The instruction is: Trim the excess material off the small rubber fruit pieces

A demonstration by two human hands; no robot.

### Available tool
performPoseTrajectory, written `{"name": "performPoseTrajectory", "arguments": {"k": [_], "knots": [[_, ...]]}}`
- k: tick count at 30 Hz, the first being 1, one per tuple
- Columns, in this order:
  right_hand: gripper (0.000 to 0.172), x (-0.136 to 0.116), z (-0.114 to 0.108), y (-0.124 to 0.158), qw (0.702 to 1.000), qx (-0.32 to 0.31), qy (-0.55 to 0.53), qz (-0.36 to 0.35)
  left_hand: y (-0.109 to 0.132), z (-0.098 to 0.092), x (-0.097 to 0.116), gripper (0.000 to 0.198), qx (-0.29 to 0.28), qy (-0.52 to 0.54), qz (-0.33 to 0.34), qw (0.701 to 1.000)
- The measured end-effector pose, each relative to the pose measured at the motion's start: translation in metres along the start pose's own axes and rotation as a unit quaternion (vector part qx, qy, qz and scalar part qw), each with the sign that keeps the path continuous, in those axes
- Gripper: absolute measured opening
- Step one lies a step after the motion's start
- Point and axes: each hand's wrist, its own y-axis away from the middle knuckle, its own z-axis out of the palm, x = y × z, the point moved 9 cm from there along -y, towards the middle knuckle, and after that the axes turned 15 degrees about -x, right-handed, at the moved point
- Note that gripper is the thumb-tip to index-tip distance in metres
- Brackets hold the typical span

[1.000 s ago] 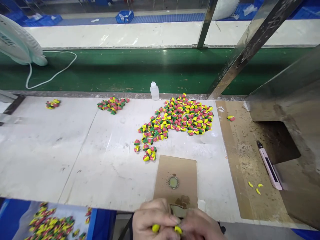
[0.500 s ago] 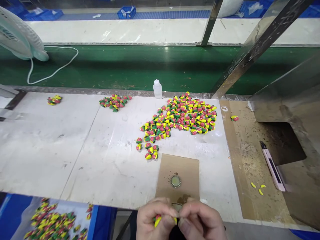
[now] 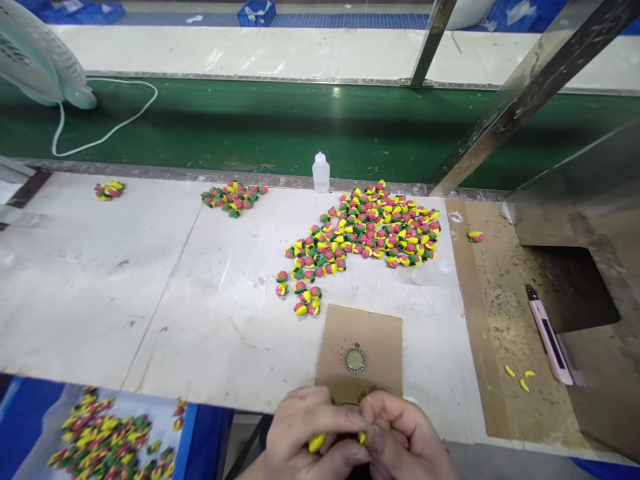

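Observation:
My left hand (image 3: 317, 433) is closed around a small piece whose yellow part (image 3: 317, 442) shows between the fingers. Its fingertips meet those of my right hand (image 3: 400, 437), which pinches at a small yellow bit (image 3: 363, 437) between the two hands. Both hands are at the table's front edge, over the near end of a brown cardboard piece (image 3: 367, 327). On that cardboard lies a round bottle cap (image 3: 355, 360) with something pale inside. Beyond it spreads a large pile of small red, green and yellow fruit-shaped pieces (image 3: 370, 233).
A white bottle (image 3: 321, 173) stands behind the pile. Smaller clusters (image 3: 234, 199) lie to the left. At the right are a pink cutter (image 3: 549, 340), several yellow bits and a metal post. A blue bin (image 3: 200, 433) with more pieces stands front left.
My left hand has turned, its fingers now covering more of the piece; the red part no longer shows. The camera view has shifted slightly.

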Motion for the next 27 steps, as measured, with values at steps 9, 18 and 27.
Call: {"name": "performPoseTrajectory", "arguments": {"k": [9, 18, 27], "knots": [[0.019, -0.089, 0.015, 0.012, 0.546, 0.063, 0.784, -0.288, 0.029, -0.027, -0.032, 0.032, 0.006, 0.019, -0.219, 0.975], [0.04, -0.086, 0.041, -0.007, 0.367, -0.021, 0.904, -0.217, 0.031, -0.049, -0.032, 0.029, 0.078, 0.027, -0.231, 0.969], [0.04, -0.086, 0.046, -0.009, 0.358, -0.027, 0.907, -0.22, 0.043, -0.039, -0.054, 0.021, 0.117, 0.269, -0.256, 0.921]]}}
